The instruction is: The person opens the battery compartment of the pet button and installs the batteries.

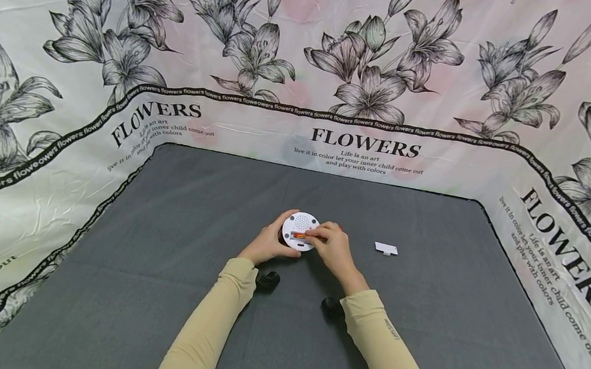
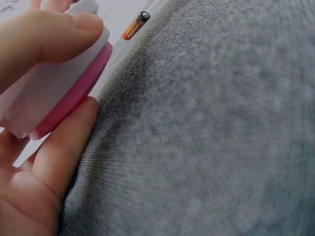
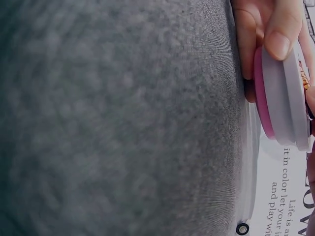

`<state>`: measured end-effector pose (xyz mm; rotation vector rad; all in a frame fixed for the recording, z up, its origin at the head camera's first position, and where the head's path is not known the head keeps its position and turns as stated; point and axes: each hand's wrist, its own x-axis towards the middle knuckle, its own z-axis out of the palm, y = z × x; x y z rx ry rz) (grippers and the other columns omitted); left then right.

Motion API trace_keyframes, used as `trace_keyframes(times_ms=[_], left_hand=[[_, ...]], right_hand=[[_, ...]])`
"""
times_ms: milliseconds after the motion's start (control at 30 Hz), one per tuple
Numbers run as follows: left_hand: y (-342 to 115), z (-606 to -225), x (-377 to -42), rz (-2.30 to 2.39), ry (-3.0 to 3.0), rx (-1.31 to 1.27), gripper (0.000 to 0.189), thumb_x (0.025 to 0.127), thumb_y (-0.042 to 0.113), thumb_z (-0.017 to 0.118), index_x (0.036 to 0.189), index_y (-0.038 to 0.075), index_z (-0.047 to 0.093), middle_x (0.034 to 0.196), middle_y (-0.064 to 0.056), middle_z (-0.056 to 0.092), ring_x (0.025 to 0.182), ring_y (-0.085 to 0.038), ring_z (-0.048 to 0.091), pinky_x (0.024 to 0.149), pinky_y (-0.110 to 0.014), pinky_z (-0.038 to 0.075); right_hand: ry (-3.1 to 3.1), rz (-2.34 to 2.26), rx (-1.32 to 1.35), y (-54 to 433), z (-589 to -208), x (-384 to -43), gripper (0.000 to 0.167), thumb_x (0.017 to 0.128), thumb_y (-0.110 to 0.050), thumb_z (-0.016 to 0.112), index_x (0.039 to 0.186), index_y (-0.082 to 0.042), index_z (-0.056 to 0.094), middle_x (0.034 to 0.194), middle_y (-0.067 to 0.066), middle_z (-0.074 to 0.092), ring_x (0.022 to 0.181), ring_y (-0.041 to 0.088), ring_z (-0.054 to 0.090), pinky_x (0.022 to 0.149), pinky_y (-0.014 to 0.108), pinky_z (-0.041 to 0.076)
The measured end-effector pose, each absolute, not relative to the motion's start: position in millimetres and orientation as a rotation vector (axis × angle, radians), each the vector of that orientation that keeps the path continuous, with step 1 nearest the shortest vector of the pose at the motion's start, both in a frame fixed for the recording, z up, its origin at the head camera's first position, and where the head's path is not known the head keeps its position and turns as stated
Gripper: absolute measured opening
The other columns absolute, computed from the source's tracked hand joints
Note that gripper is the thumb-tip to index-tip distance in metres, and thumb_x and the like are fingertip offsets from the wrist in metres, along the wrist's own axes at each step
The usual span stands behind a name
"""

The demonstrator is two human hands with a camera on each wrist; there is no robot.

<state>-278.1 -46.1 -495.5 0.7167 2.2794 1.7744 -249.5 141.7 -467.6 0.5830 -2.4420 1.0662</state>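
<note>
My left hand [image 1: 271, 242] grips a round white device [image 1: 300, 223] by its rim, thumb on one side and fingers on the other. Its perforated face, with a battery slot, is turned up toward the head camera. In the left wrist view the pink side [image 2: 74, 101] faces the grey cloth. An orange and black battery [image 1: 300, 236] lies at the slot, and my right hand [image 1: 333, 247] pinches its right end; the fingertips partly cover it. In the right wrist view only a sliver of that battery [image 3: 305, 81] shows past the device's edge.
A small white battery cover [image 1: 386, 249] lies on the grey cloth [image 1: 421, 313], right of the hands. Another orange and black battery [image 2: 136, 25] lies on the cloth, mostly hidden behind my right hand in the head view. A flower-printed curtain [image 1: 362, 146] borders the cloth.
</note>
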Motion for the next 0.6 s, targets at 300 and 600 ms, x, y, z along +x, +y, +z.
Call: trace_keyframes(times_ms=[300, 600], left_hand=[[-49, -485, -272, 1.802, 2.223, 0.726, 0.097, 0.071, 0.005, 0.08, 0.147, 0.022, 0.024, 0.13, -0.008, 0.047, 0.109, -0.019, 0.05, 0.086, -0.036, 0.042], [-52, -468, -264, 1.795, 2.191, 0.761, 0.094, 0.072, 0.001, 0.079, 0.146, 0.015, 0.023, 0.127, -0.012, 0.048, 0.107, -0.021, 0.052, 0.086, -0.032, 0.042]], right_hand=[[-2.495, 1.118, 0.536, 146, -467, -250, 0.018, 0.075, -0.009, 0.077, 0.093, -0.005, 0.074, 0.083, 0.003, 0.057, 0.074, 0.016, 0.049, 0.065, 0.032, 0.043], [-2.531, 1.444, 0.319, 155, -467, -253, 0.032, 0.077, -0.011, 0.076, 0.107, -0.005, 0.068, 0.098, 0.008, 0.056, 0.084, 0.021, 0.054, 0.074, 0.034, 0.045]])
